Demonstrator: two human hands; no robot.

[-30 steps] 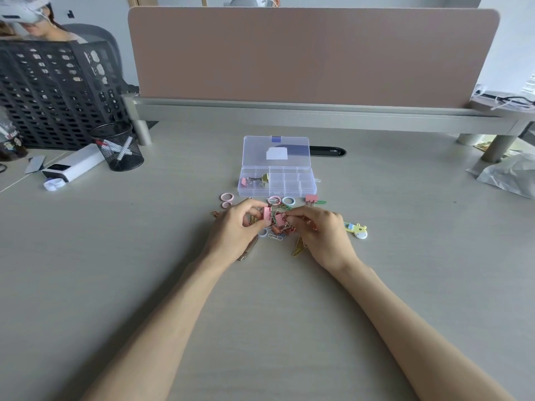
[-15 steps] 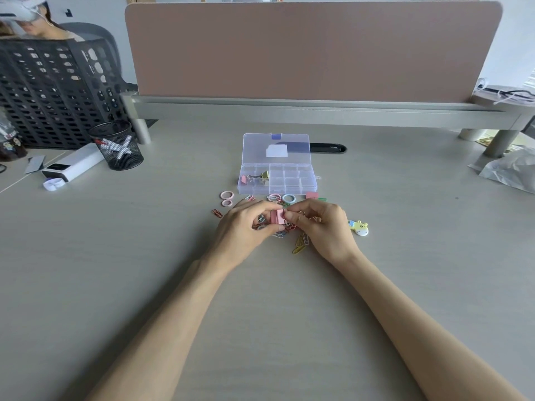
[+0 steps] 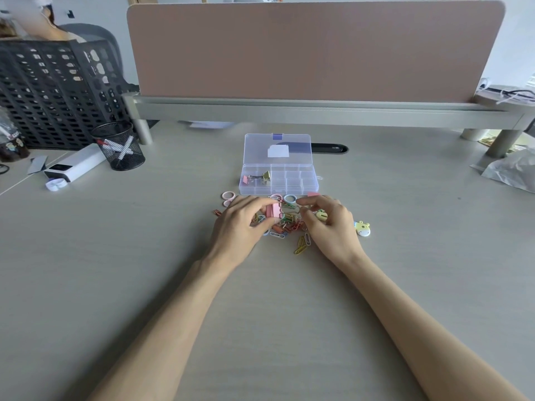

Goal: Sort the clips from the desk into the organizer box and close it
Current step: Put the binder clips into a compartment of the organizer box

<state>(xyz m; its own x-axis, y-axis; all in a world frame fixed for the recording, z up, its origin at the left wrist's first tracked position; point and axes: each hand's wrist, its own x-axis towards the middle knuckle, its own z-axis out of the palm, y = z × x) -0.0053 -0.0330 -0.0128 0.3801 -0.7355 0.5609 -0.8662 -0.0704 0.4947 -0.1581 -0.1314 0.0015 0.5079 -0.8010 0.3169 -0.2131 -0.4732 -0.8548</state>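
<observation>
Left hand (image 3: 240,224) pinching pink clip (image 3: 273,211), right hand (image 3: 330,227) pinching yellow clip (image 3: 322,216), both over clip pile (image 3: 289,224) mid tabletop (image 3: 115,256), open box (image 3: 314,187) just behind, wide room toward near edge.

We look down on a pale wood-grain table (image 3: 144,270). Between the left fingers (image 3: 254,202) and the right fingers (image 3: 307,201) lies a heap of coloured paper clips (image 3: 289,219), and a few yellow paper clips (image 3: 301,246) lie nearer to us than the right fingers. Just beyond both sets of fingers stands the clear organizer box (image 3: 278,191), its lid laid back open. Two pink rings (image 3: 228,195) lie just left of the left fingers, and a yellow animal clip (image 3: 362,228) lies just right of the right fingers. Far left of the fingers we find a black mesh cup (image 3: 121,151) and a white device (image 3: 75,166); far right, a crumpled plastic bag (image 3: 512,172).
</observation>
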